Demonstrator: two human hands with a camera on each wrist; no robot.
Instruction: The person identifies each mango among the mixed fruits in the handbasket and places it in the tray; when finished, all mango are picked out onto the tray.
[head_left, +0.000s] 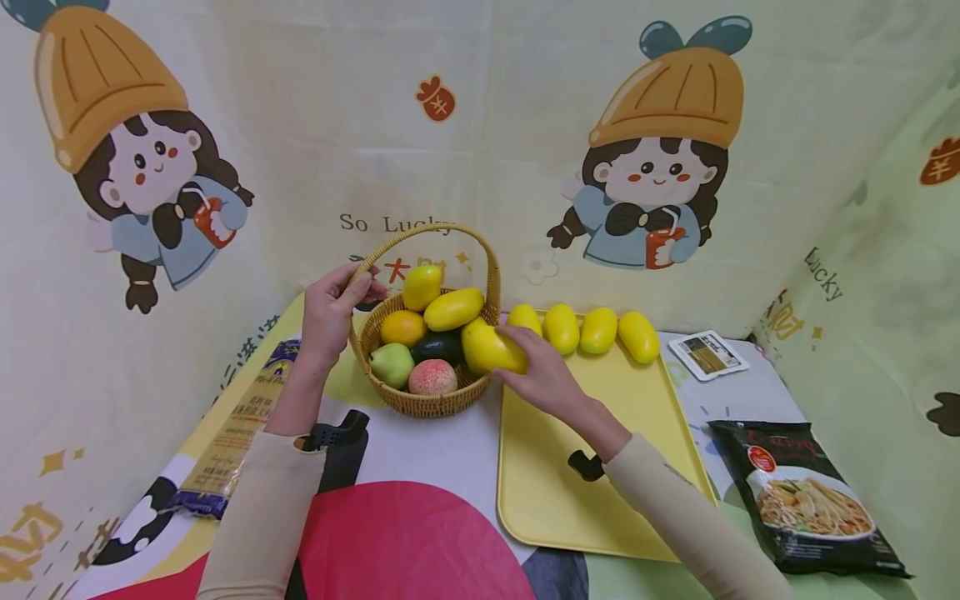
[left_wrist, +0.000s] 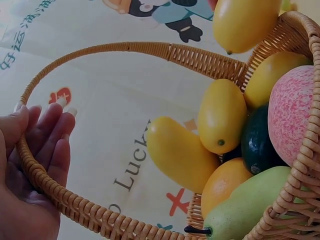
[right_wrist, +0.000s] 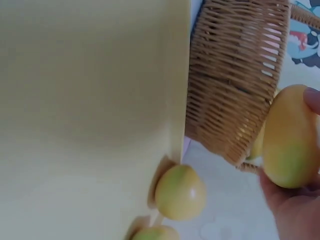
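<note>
A wicker basket (head_left: 427, 406) stands left of the tray, its arched handle (left_wrist: 82, 210) gripped on the left side by my left hand (head_left: 327, 310). Thumb and fingers lie on either side of that handle. My right hand (head_left: 551, 377) holds a yellow mango (right_wrist: 290, 137) at the basket's right rim. Inside the basket are a green pear (head_left: 392, 365), a pink peach (head_left: 432, 377), an orange (head_left: 402, 328), a dark avocado (head_left: 438, 347) and several yellow mangoes (head_left: 454, 309). More mangoes (head_left: 598, 330) line the far edge of the yellow tray (head_left: 600, 467).
Right of the tray lie a black noodle packet (head_left: 813, 500) and a small white package (head_left: 708, 355). A long pasta bag (head_left: 240, 425) lies on the left, beyond my left forearm. Printed cloth (head_left: 525, 150) rises behind the table and at both sides.
</note>
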